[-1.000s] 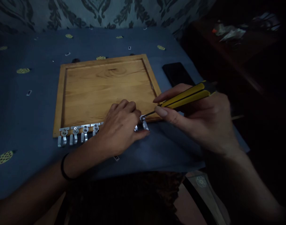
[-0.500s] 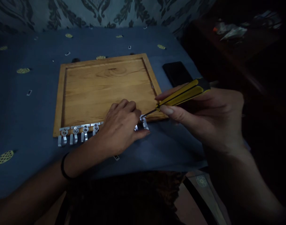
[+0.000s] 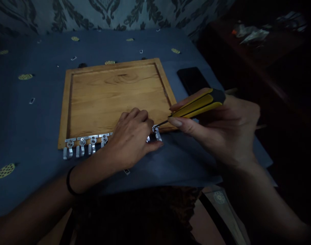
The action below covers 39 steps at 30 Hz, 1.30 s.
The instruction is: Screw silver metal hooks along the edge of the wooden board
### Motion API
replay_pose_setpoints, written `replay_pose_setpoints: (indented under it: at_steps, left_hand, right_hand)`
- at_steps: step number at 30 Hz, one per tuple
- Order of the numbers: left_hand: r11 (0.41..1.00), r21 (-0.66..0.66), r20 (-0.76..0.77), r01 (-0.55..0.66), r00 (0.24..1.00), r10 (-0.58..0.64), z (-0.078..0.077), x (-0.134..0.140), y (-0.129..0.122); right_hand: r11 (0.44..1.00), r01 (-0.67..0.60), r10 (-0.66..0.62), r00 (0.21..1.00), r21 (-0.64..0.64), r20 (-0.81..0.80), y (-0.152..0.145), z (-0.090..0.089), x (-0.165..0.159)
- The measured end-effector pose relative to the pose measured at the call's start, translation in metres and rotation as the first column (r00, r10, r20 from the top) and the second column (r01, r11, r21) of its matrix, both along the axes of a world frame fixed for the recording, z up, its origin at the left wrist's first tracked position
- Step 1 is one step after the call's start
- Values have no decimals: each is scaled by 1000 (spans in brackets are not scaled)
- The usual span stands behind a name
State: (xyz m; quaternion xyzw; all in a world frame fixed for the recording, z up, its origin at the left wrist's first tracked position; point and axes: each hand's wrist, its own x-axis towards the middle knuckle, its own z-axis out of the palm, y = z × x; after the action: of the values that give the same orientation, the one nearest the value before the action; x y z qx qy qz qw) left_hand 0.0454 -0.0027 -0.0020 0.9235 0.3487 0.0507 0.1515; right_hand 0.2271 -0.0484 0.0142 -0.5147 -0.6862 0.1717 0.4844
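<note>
A yellow and black screwdriver (image 3: 196, 104) is gripped in my right hand (image 3: 229, 129), its handle between thumb and fingers. Its shaft slants down to the left, and the tip meets the metal hook (image 3: 157, 133) at the right end of a row. That silvery hook rail (image 3: 93, 143) runs along the near edge of a framed wooden board (image 3: 114, 98). My left hand (image 3: 132, 139) is closed over the rail's middle, fingers curled on the board side and thumb below by the end hook. It hides several of the hooks.
A dark phone-like slab (image 3: 192, 80) lies right of the board on the blue patterned cloth (image 3: 43, 112). Further right is a dark wooden surface (image 3: 270, 64) with crumpled plastic (image 3: 254, 35). A patterned fabric backdrop (image 3: 135, 15) rises behind.
My right hand has turned slightly and shifted a little left and down, rotating the screwdriver handle. The tip stays at the end hook, and my left hand keeps its place.
</note>
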Motion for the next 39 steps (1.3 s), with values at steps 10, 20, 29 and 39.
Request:
replay_pose_setpoints:
  at_steps: [10, 20, 29, 39]
  left_hand:
    - [1000, -14, -12, -1, 1000, 1, 3, 1, 0]
    - [1000, -4, 6, -1, 1000, 1, 0, -1, 0]
    - [1000, -9, 0, 1, 1000, -1, 2, 1, 0]
    - [1000, 31, 27, 7, 1000, -8, -1, 0, 0]
  right_hand:
    - [967, 226, -226, 974, 121, -16, -13, -14, -5]
    - [968, 225, -226, 974, 113, -9, -12, -8, -4]
    - [977, 206, -206, 978, 52, 2, -13, -10, -3]
    - [982, 180, -183, 982, 63, 43, -10, -15, 1]
